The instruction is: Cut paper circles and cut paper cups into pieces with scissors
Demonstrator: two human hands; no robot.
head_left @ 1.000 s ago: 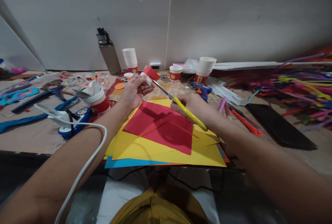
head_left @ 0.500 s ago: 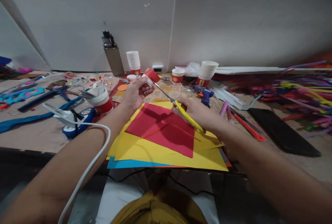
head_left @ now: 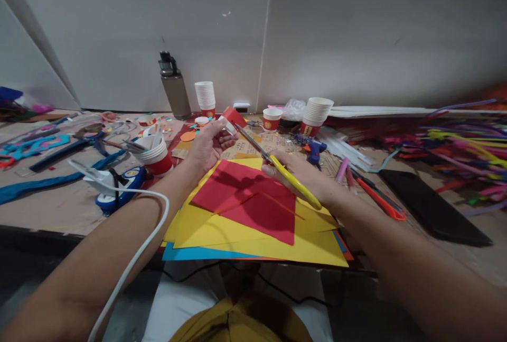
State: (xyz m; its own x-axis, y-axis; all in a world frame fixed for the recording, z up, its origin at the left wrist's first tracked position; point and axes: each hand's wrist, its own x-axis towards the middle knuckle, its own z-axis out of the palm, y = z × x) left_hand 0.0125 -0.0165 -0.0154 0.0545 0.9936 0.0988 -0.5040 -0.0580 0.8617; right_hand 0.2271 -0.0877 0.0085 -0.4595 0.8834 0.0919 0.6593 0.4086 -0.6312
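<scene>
My left hand (head_left: pixel 212 144) pinches a small red-and-white piece (head_left: pixel 233 118), which looks like part of a cut paper cup, raised over the worktop. In my right hand (head_left: pixel 293 170) are scissors with yellow handles (head_left: pixel 295 182). Their metal blades point up and left, with the tips at the piece's lower edge; whether they bite into it I cannot tell. Beneath both hands lies a red paper sheet (head_left: pixel 253 204) on yellow sheets (head_left: pixel 198 233), with blue and orange paper showing below. Thin orange strips rest on the red sheet.
Stacked paper cups (head_left: pixel 317 112) and a bottle (head_left: pixel 174 91) stand near the wall. At left are a cup with tools (head_left: pixel 154 157) and a blue device with a white cable (head_left: pixel 122 188). A blue glue gun (head_left: pixel 315 150), red cutter (head_left: pixel 382 196) and phone (head_left: pixel 431 204) lie right.
The scissors have tilted slightly, with their handles lower and farther right. Both hands keep their hold, and the view has shifted a little.
</scene>
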